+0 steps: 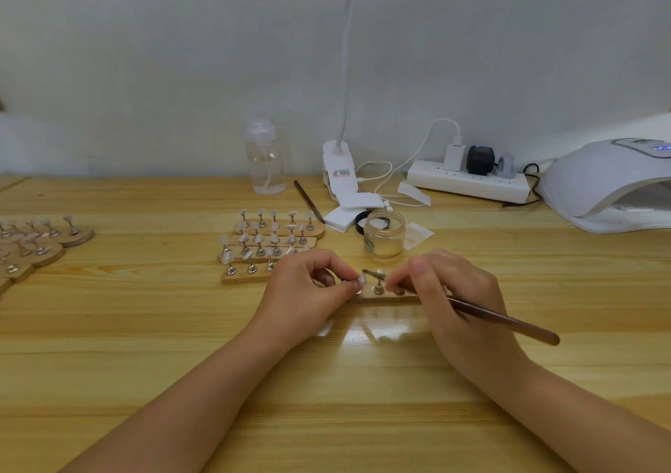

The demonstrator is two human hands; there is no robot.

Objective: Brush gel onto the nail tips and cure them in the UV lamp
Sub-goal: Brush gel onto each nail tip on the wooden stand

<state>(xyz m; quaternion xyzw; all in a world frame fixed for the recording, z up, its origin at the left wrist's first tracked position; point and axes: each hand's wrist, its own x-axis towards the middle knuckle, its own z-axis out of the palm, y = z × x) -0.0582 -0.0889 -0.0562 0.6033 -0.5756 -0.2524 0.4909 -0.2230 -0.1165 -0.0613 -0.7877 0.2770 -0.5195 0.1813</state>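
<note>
My left hand (308, 287) pinches a nail tip (361, 279) above the holder strip (385, 296); right hand (454, 291) pinches the brush (504, 322). I'd use light strokes. Lamp (613, 185) sits at 2 o'clock.

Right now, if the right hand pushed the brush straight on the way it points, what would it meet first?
Probably the nail tip pinched by the left hand: the brush in the right hand points left at it, seemingly touching already, though depth is unclear.
</note>
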